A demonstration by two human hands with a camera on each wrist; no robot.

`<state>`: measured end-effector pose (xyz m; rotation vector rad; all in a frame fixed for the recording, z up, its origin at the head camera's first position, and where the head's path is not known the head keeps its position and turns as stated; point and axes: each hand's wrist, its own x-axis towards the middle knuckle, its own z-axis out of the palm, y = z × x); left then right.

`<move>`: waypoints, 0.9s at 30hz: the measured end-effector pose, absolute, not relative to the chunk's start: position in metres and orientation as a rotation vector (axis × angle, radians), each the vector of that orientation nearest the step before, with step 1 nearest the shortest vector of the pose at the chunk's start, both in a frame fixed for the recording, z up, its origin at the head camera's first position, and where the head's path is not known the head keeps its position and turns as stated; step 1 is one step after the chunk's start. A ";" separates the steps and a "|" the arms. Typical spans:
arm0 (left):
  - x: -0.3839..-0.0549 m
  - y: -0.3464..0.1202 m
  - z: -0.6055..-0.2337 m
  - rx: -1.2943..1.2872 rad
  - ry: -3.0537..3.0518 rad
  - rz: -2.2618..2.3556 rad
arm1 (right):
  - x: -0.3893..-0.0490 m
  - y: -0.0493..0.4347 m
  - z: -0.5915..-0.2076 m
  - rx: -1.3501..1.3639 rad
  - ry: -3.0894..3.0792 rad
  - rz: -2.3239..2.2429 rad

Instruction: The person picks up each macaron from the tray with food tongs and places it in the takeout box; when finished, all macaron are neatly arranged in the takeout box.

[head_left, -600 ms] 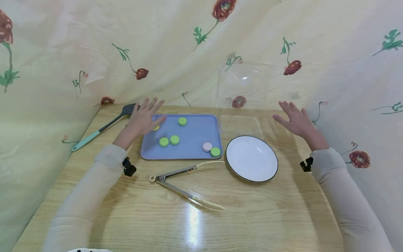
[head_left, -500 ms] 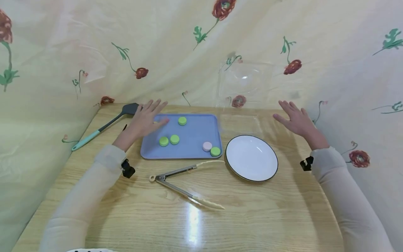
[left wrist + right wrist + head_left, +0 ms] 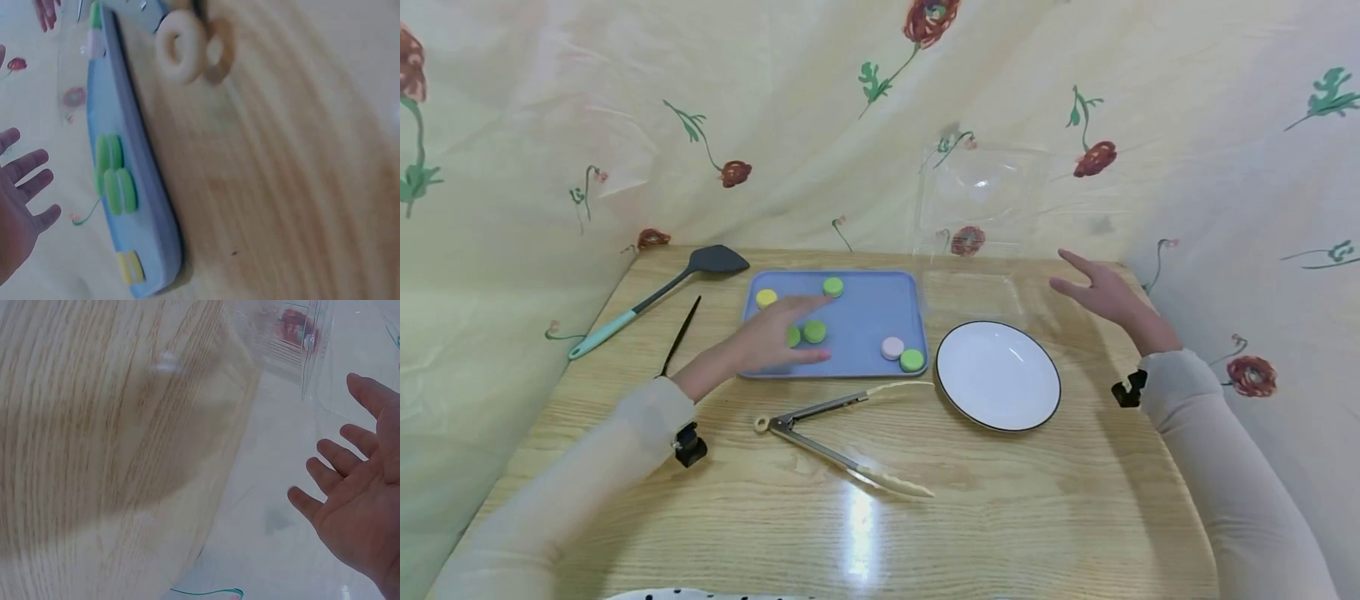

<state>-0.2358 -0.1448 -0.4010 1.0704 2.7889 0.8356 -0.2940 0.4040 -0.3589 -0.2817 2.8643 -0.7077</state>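
My left hand (image 3: 771, 337) hovers over the left part of a blue tray (image 3: 857, 367), fingers extended and holding nothing. Macarons lie on the tray: a yellow one (image 3: 766, 297), several green ones, such as one near the back (image 3: 832, 287), and a pale pink one (image 3: 892, 347). A green macaron (image 3: 793, 336) is partly hidden by this hand. In the left wrist view the fingers are spread, apart from the green macarons (image 3: 120, 190). Raised at the right, my right hand (image 3: 1108, 296) is also bare, its fingers spread in the right wrist view, nearest a clear plastic box (image 3: 281, 337).
Tongs (image 3: 782, 425) lie spread in front of the tray. A white plate (image 3: 998, 377) with a dark rim stands to its right, the plastic box (image 3: 973, 296) behind with its lid raised. At the left lie a turner (image 3: 658, 296) and a thin black stick (image 3: 681, 335).
My left hand has come nearer and right over the tray, turning edge-on, so the yellow macaron, turner head and black stick show more. My right hand has turned slightly in place.
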 end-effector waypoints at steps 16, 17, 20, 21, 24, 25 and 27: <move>-0.189 -0.132 -0.416 1.318 2.578 0.671 | -0.299 0.406 -0.378 -0.206 2.583 -1.176; -0.188 -0.131 -0.417 1.354 2.569 0.657 | -0.299 0.405 -0.378 -0.200 2.570 -1.192; -0.186 -0.130 -0.419 1.437 2.553 0.618 | -0.298 0.401 -0.377 -0.186 2.558 -1.202; -0.185 -0.129 -0.420 1.451 2.549 0.606 | -0.298 0.401 -0.377 -0.181 2.555 -1.205; -0.183 -0.128 -0.422 1.459 2.543 0.562 | -0.299 0.400 -0.376 -0.188 2.540 -1.227; -0.182 -0.128 -0.423 1.462 2.547 0.541 | -0.299 0.400 -0.377 -0.192 2.532 -1.243; -0.180 -0.128 -0.424 1.461 2.554 0.514 | -0.300 0.400 -0.377 -0.202 2.520 -1.272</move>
